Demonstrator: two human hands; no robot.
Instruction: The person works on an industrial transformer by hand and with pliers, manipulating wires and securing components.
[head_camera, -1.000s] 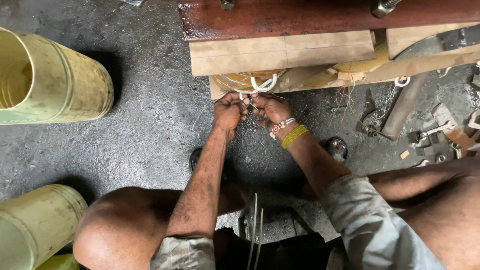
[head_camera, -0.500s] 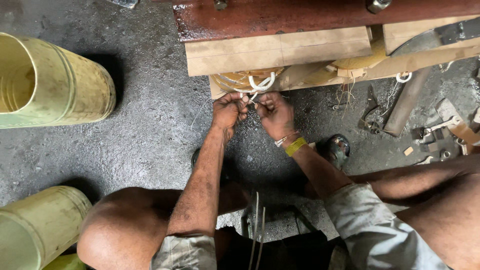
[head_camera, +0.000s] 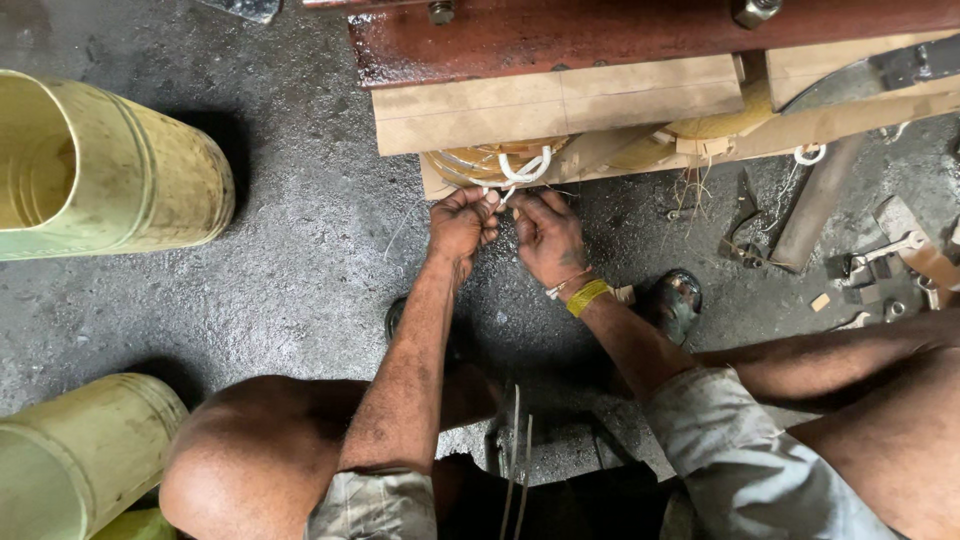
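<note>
I squat on a dark concrete floor in front of a coil assembly (head_camera: 500, 160) wrapped in tan paper boards under a rusty red steel beam (head_camera: 640, 30). A white tape loop (head_camera: 527, 167) ties the yellowish winding at its lower edge. My left hand (head_camera: 462, 222) and my right hand (head_camera: 548, 235) meet just below that loop, fingers pinched on the ends of the white tape. The right wrist wears a yellow band and thread bracelets.
Two pale yellow-green cylinders lie at the left: one (head_camera: 110, 170) on its side, another (head_camera: 70, 460) at the bottom corner. Scattered metal tools and scraps (head_camera: 880, 260) lie at the right. A second white tie (head_camera: 808, 154) hangs farther right. A sandal (head_camera: 678, 300) is beneath my right arm.
Both hands stay at the white tape, shifting slightly; the right hand has drawn a little apart from the left and turned.
</note>
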